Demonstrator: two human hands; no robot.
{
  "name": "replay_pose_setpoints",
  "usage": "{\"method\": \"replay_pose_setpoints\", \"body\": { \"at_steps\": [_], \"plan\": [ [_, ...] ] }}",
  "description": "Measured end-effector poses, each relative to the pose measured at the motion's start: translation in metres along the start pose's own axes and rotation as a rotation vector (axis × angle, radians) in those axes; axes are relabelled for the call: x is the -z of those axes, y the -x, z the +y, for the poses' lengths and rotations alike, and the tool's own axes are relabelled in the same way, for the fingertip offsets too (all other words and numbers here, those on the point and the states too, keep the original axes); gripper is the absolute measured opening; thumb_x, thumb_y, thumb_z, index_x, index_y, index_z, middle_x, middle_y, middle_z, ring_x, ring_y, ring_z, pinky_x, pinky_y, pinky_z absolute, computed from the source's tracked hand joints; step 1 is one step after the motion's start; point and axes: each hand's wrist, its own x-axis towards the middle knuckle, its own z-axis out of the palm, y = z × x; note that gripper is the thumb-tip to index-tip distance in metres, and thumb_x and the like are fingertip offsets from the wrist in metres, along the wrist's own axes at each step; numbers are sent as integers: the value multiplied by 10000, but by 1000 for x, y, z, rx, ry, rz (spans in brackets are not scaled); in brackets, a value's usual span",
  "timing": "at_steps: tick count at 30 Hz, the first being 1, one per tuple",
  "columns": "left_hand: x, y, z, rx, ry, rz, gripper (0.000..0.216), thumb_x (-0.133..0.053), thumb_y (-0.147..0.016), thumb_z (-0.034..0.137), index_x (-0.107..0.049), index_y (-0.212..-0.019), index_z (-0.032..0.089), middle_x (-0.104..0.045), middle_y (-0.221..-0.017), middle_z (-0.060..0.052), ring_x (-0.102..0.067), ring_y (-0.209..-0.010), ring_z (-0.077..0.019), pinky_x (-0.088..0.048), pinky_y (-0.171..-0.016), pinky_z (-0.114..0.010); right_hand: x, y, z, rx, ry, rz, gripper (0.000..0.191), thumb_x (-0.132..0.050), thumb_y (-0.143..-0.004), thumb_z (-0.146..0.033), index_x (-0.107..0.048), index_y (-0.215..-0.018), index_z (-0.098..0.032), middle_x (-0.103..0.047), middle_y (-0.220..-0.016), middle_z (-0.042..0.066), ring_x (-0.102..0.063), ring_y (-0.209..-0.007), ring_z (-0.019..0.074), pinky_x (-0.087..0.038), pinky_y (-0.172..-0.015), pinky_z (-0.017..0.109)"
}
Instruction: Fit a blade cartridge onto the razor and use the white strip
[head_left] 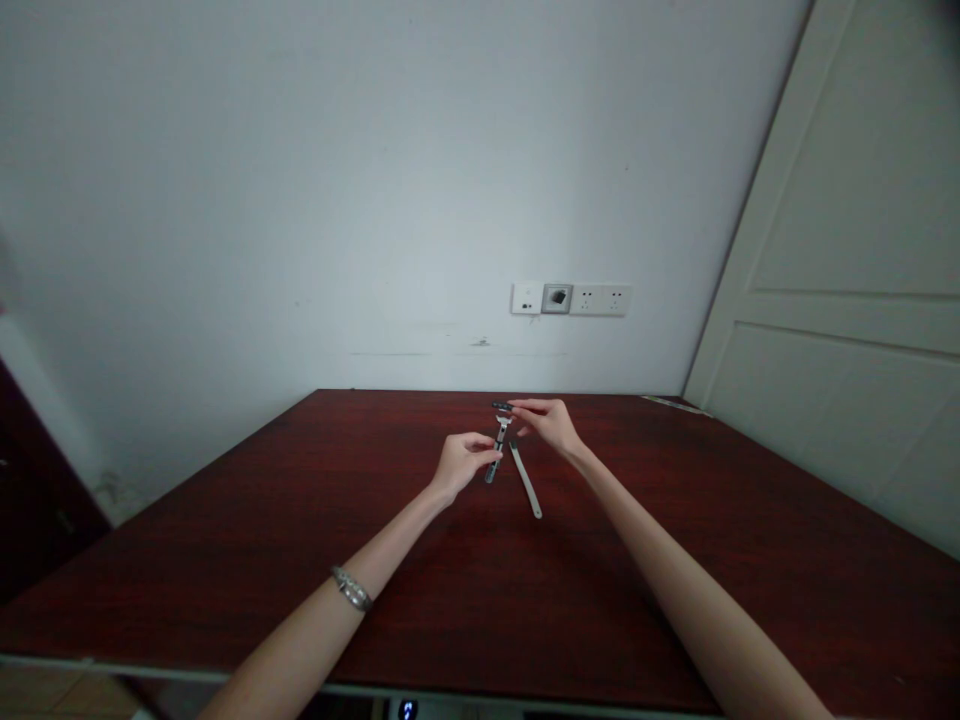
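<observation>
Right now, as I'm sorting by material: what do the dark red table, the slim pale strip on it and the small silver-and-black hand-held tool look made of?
Dark red table: wood or wood-look veneer, semi-gloss; grain streaks, soft sheen.
Slim pale strip: probably plastic, matte, evenly whitish.
Small silver-and-black tool: seemingly bright metal with dark plastic parts; unclear at this size.

dim even light, soft focus, bowed edges

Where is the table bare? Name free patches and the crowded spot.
Free: the table left of the left hand to its edge, right of the right hand toward the door, and the near strip between the forearms. Crowded: the far middle, where the hands hold a slim tool and a dark piece beside a pale strip.
</observation>
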Motion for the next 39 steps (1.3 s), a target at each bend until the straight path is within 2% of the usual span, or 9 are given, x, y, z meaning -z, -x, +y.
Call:
{"method": "replay_pose_setpoints", "body": {
  "at_steps": [11,19,27,39],
  "plan": [
    [-5,0,3,33,12,25,176,-711,-587,167,-616,-725,115,-665,-682,-51,-625,-625,-149,-448,-552,-224,-1,2,-4,25,33,-98,356,-701,-617,-372,-720,-871,-123,-708,-772,79,-649,-611,175,-553,-475,258],
    [-5,-1,1,36,13,9,193,-720,-571,164,-606,-717,114,-661,-688,-50,-624,-630,-150,-454,-560,-230,-4,5,-12,16,39,-114,338,-696,-622,-357,-721,-864,-122,-704,-771,76,-587,-439,104,-524,-440,231],
    [-5,0,2,56,34,22,196,-733,-570,172,-616,-715,111,-661,-672,-55,-628,-619,-154,-457,-542,-226,-3,4,-9,31,17,-146,341,-696,-620,-369,-722,-867,-135,-702,-787,71,-633,-573,149,-547,-487,255],
    [-6,0,2,59,33,27,197,-739,-566,173,-624,-712,108,-664,-671,-61,-628,-616,-154,-459,-539,-227,-3,4,-9,37,29,-155,324,-684,-633,-365,-722,-851,-129,-699,-807,75,-639,-633,162,-555,-501,256]
  ]
}}
